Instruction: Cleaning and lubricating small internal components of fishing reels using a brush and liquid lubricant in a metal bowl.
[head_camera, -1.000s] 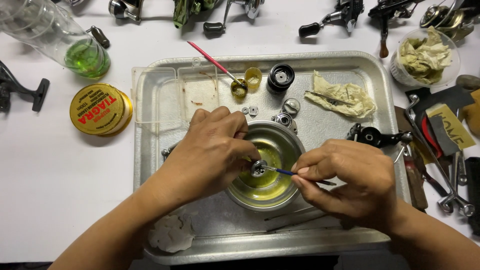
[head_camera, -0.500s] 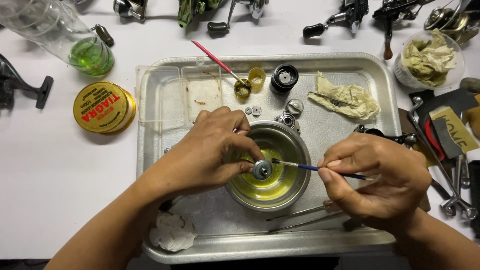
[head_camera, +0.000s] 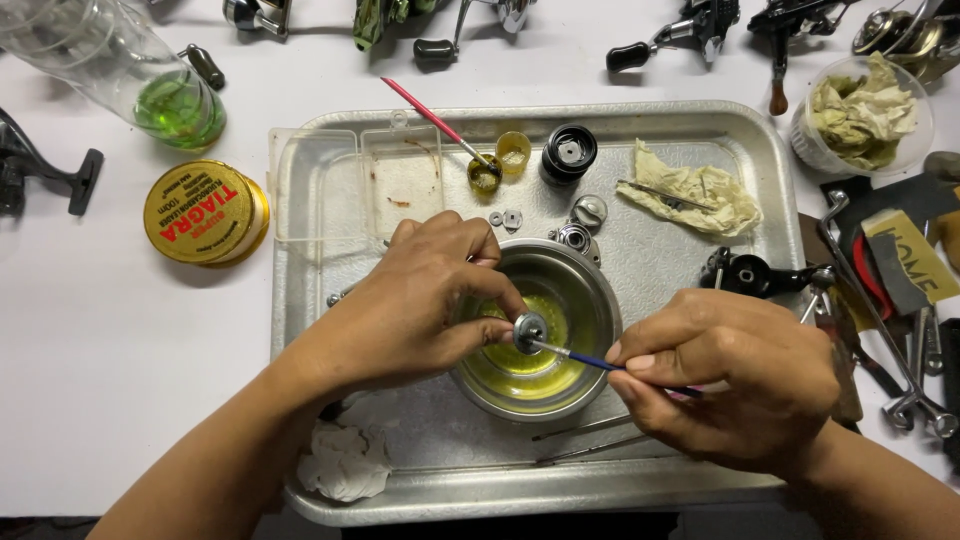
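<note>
Small metal disc (head_camera: 529, 331) brushed over a steel bowl (head_camera: 590, 300).
Disc is pinched in left hand (head_camera: 420, 300) grip; blue-handled brush (head_camera: 580, 356), clamped by right hand (head_camera: 730, 390), touches it.

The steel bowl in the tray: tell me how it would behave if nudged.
The steel bowl would probably slide on the smooth metal tray rather than tip, being low and wide. The yellowish liquid inside would likely slosh. Its rim looks shiny, possibly slippery if oily.

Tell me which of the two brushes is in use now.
The blue-handled brush, held in the right hand, touches the small metal disc held by the left hand. The red-handled brush only rests in a small pot.
</note>
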